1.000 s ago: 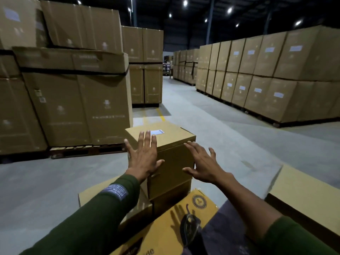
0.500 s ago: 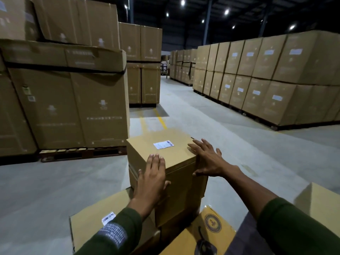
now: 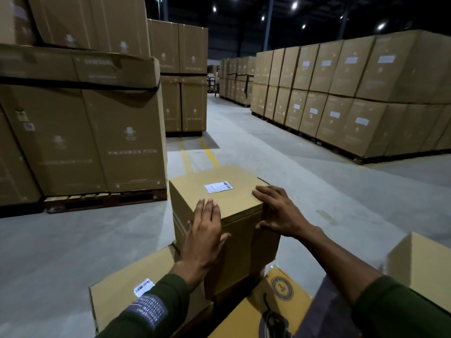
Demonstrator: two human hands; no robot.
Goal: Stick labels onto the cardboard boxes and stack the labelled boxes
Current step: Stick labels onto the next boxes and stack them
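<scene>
Settling the labelled box [image 3: 234, 211] on top of the stack, both hands now flat on it where a second ago they hovered just short.
Its label [image 3: 218, 187] faces up; left hand [image 3: 204, 236] presses the near face, right hand [image 3: 278, 211] cups the right top corner, fingers straight; this box looks placed.

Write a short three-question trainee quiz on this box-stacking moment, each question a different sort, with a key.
1. True or false: the top box already carries a white label.
2. Multiple choice: the left hand is (A) gripping a tape roll, (B) lying flat on the top box's near face, (C) hanging idle.
3. Fill in: the right hand rests over the top box's right ____.

Key: 1 true; 2 B; 3 edge.
</scene>
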